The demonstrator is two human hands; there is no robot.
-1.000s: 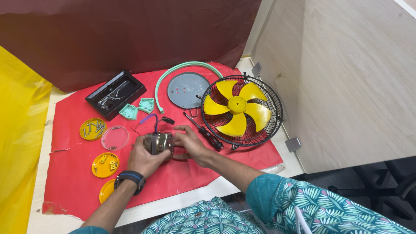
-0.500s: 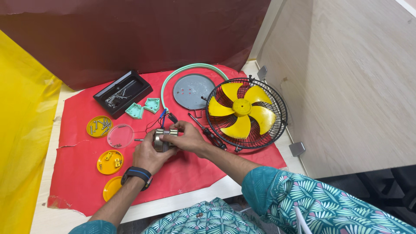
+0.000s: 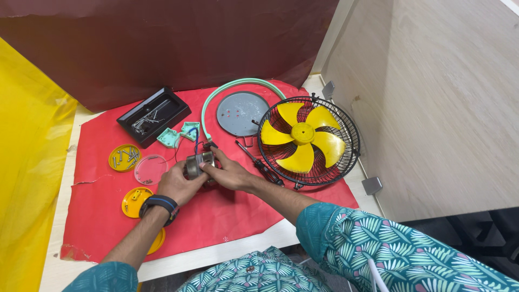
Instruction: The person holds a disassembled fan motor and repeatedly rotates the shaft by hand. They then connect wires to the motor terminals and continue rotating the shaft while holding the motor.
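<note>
Both hands on small grey metal motor (image 3: 199, 165): left hand (image 3: 175, 186) cups it from below-left, right hand (image 3: 230, 174) pinches its right end, above red mat (image 3: 216, 216).

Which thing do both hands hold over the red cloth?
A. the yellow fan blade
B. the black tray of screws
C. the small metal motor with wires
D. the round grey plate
C: the left hand and the right hand close around the small metal motor, while the yellow fan blade sits in its black cage, and the black tray and round grey plate lie untouched.
</note>
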